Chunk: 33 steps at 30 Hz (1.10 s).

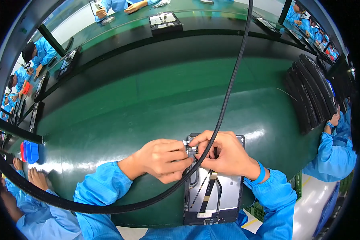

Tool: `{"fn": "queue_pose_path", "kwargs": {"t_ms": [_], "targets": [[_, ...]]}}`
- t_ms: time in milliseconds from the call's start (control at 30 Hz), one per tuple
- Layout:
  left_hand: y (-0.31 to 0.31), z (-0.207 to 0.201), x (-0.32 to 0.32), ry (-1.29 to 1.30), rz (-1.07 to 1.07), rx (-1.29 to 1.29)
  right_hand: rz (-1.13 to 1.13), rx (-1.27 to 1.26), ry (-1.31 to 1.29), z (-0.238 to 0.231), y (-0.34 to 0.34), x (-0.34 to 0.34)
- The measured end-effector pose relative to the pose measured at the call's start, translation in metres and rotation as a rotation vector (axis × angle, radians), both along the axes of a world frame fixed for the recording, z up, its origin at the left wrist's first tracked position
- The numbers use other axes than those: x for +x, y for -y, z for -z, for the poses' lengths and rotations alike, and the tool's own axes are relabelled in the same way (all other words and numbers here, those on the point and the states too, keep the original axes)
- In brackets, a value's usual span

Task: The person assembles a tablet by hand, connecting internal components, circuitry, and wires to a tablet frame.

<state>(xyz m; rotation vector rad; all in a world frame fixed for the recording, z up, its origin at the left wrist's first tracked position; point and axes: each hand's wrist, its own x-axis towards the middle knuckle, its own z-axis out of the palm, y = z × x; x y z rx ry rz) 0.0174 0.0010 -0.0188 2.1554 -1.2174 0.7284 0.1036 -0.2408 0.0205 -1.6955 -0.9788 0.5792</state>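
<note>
A flat black-framed tablet display panel (228,192) lies on the green table in front of me, its silvery back up, with dark flat ribbon cables along it. Over its far left corner my two hands meet at a small silvery metal part (192,151). My left hand (164,160) is closed, fingertips pinching that part from the left. From the other side, my right hand (226,152) holds it between thumb and forefinger, its palm above the panel. What lies under the fingers is partly hidden. A blue band (261,173) circles my right wrist.
A thick black cable (232,80) loops across the view, passing in front of my hands. Stacked black trays (312,94) stand at the right, near a co-worker's hand (335,118). Blue bin (31,152) at left; a tray with a panel (165,23) rests on the far ledge.
</note>
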Motion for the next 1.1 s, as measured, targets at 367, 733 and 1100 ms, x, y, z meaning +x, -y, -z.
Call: {"fn": "queue_pose_path", "kwargs": {"t_ms": [367,733,1100], "targets": [[-0.003,-0.001,-0.004,-0.056,0.02,-0.029,0.006,0.016,-0.012,0.004,0.0,-0.002],[0.001,-0.008,-0.01,-0.022,-0.029,0.071,0.005,0.031,0.002,0.005,-0.006,-0.007],[0.0,-0.023,-0.092,0.03,-0.063,0.133,0.011,0.152,0.176,0.007,-0.012,-0.011]]}}
